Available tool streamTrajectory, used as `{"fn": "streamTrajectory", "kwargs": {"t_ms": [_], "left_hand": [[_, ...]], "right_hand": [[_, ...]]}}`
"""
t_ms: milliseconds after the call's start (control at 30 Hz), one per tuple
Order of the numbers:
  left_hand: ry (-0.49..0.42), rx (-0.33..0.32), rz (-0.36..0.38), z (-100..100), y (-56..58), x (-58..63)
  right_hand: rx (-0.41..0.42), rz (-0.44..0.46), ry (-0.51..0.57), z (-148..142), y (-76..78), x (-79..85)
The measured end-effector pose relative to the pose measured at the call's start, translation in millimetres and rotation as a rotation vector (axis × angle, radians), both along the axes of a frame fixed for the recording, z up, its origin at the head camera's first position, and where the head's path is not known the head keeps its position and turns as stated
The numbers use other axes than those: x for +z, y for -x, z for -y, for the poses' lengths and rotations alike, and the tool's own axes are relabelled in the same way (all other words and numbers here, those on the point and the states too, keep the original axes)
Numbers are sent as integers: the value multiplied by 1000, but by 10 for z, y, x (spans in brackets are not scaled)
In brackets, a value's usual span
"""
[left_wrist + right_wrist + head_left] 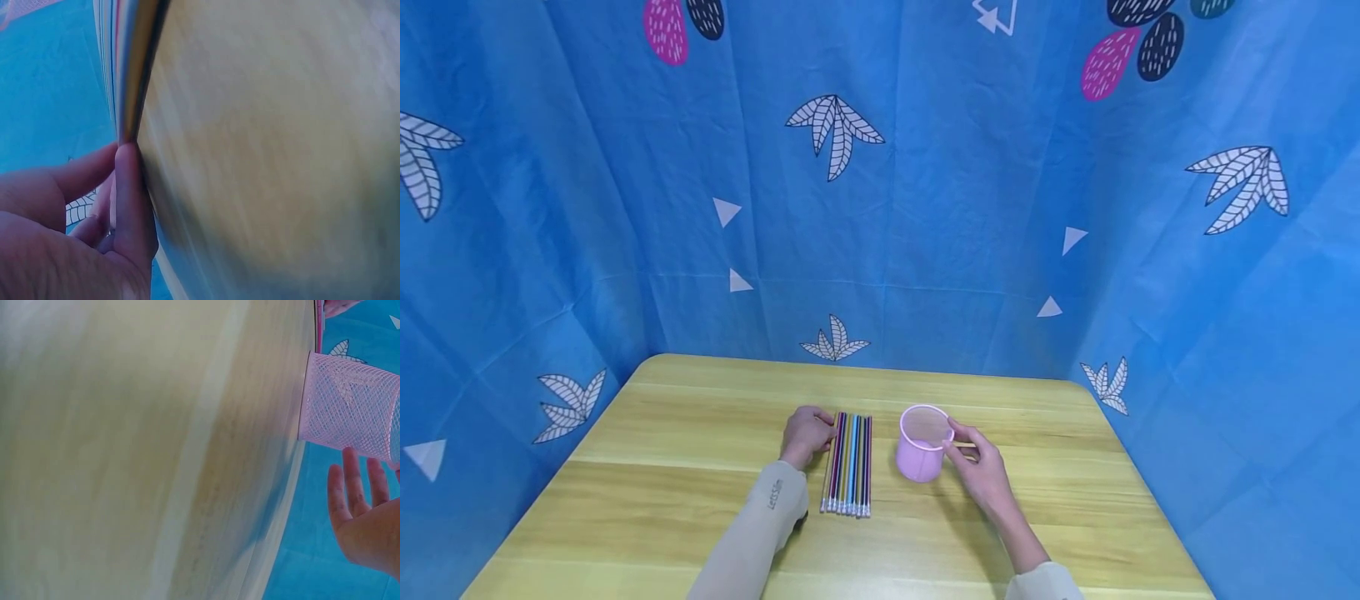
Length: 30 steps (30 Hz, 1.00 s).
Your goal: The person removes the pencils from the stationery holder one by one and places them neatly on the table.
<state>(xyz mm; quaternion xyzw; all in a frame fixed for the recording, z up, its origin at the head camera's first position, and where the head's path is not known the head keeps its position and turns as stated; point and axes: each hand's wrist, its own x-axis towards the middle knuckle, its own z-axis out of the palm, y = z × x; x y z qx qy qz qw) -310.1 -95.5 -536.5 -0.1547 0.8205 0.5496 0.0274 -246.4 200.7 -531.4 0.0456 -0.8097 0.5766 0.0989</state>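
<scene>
A row of several coloured pencils [853, 475] lies side by side on the table, white erasers toward me. At the row's left edge, toward its far end, is my left hand [807, 433]. Its thumb and finger come together at the outermost pencil [130, 103] in the left wrist view. Right of the pencils, a pink mesh pencil cup [919, 460] stands upright with its mouth up. My right hand [981, 468] pinches the cup's rim on the right side. In the right wrist view its other fingers [353, 481] stretch out beside the mesh wall.
The light wooden table [700, 433] has rounded far corners. A blue patterned cloth [925, 208] hangs behind it and along both sides.
</scene>
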Motion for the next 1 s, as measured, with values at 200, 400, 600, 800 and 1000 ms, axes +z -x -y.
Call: {"fn": "streamTrajectory", "kwargs": {"t_ms": [200,400,600,800,1000], "left_hand": [[7,-4,-12,-9,2,4],[-12,-11,-14,3,2,-6],[-37,-29,-17,30,1,-2],[-58,-33,-2,56,3,9],[-92,-57,4,64,6,9]], "right_hand": [[-1,9,11,-1,1,5],[4,9,8,43,-82,152],[8,2,2,59,-110,199],[11,8,-3,20,-1,30],[5,19,-33,9,-29,59]]}}
